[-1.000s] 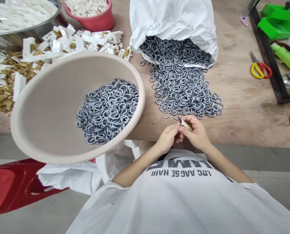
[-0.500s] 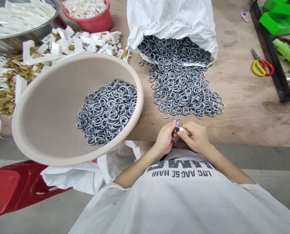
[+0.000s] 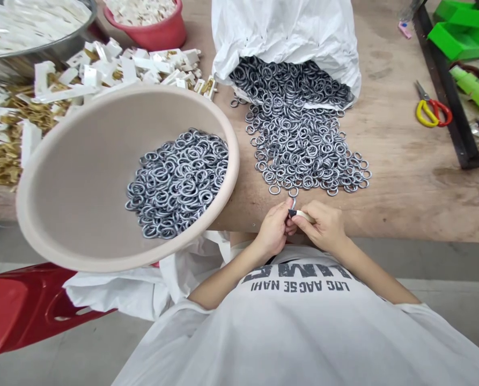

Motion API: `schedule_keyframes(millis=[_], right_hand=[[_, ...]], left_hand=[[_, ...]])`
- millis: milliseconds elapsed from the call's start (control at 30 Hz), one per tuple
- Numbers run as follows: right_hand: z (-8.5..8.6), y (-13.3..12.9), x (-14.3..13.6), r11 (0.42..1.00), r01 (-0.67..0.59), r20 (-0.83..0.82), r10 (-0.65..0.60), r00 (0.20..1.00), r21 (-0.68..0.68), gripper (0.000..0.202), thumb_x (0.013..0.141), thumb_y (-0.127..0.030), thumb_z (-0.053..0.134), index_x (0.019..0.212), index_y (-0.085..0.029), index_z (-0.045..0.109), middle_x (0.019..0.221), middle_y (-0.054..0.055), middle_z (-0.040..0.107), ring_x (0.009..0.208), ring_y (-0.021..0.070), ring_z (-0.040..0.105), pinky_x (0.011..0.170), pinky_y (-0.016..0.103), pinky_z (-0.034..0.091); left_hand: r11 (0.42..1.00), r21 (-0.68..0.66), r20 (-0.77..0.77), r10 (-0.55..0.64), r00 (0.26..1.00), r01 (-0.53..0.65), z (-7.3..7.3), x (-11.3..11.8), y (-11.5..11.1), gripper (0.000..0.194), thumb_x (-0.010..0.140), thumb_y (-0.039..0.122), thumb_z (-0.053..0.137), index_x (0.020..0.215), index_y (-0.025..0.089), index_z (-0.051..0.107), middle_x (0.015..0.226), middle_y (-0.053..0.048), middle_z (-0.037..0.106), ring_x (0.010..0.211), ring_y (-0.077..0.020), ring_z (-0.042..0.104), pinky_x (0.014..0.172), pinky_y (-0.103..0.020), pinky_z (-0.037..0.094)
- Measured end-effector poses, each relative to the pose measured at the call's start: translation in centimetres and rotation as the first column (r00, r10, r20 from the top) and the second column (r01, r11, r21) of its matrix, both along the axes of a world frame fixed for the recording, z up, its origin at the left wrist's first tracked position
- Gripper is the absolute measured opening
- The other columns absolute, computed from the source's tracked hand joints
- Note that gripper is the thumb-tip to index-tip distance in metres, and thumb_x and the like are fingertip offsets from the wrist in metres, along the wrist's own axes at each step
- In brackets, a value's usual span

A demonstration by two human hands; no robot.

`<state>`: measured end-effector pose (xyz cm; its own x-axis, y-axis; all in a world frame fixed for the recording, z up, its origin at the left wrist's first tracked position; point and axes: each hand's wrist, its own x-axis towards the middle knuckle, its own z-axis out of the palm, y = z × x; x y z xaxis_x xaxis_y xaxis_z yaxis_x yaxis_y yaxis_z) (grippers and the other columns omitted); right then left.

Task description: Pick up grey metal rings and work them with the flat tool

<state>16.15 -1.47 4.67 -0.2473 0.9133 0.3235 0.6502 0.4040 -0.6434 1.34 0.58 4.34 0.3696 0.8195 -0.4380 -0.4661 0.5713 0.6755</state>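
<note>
Round grey rings (image 3: 183,185) lie in the round beige plastic basin (image 3: 78,171), left. The crumpled white sack (image 3: 283,29) lies upper centre.

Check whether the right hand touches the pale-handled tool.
Touching: the head view shows the right hand closed around the pale-handled tool, no gap between them.

Left fingers (image 3: 284,211) pinch a ring (image 3: 293,203), right fingers (image 3: 308,227) a tool (image 3: 302,215).

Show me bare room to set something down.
Bare tabletop lies between the ring pile and scissors, and right of the right hand; a narrow strip separates pile and beige basin. Left is crowded: white parts behind the basin.
</note>
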Motion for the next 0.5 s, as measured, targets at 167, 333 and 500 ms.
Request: schedule_keyframes(millis=[167, 333, 500], right_hand=[[-1.1, 1.5, 1.3, 0.967, 0.182, -0.103, -0.203, 0.974, -0.179, 0.035, 0.101, -0.047, 0.05, 0.078, -0.022, 0.059, 0.067, -0.002, 0.057, 0.063, 0.0149, 0.052, 0.061, 0.028, 0.035], [-1.8, 3.3, 2.6, 0.942, 0.251, -0.065, -0.272, 0.96, -0.225, 0.035, 0.101, -0.049, 0.049, 0.085, -0.021, 0.065, 0.07, 0.0, 0.061, 0.066, 0.0165, 0.055, 0.063, 0.029, 0.037], [-1.7, 3.8, 0.4, 0.978, 0.117, 0.222, -0.077, 0.972, -0.172, 0.028, 0.096, -0.039, 0.061, 0.119, -0.024, 0.067, 0.11, 0.01, 0.072, 0.095, 0.0252, 0.064, 0.076, 0.033, 0.042]], left_hand=[[0.989, 0.097, -0.003, -0.112, 0.994, 0.112, 0.6, -0.4, -0.8, 0.049, 0.088, 0.054, 0.064, 0.065, 0.018, 0.041, 0.053, 0.007, 0.035, 0.045, -0.005, 0.029, 0.045, -0.02, 0.026], [0.984, 0.138, -0.016, -0.115, 0.993, 0.116, 0.7, -1.4, -1.2, 0.045, 0.091, 0.052, 0.06, 0.066, 0.017, 0.047, 0.056, 0.005, 0.04, 0.047, -0.0063, 0.034, 0.049, -0.021, 0.034], [0.978, 0.206, -0.151, 0.068, 0.986, -0.035, -0.6, -3.3, -0.5, 0.032, 0.091, 0.044, 0.064, 0.101, 0.014, 0.069, 0.082, -0.003, 0.067, 0.063, -0.0076, 0.056, 0.062, -0.02, 0.047]])
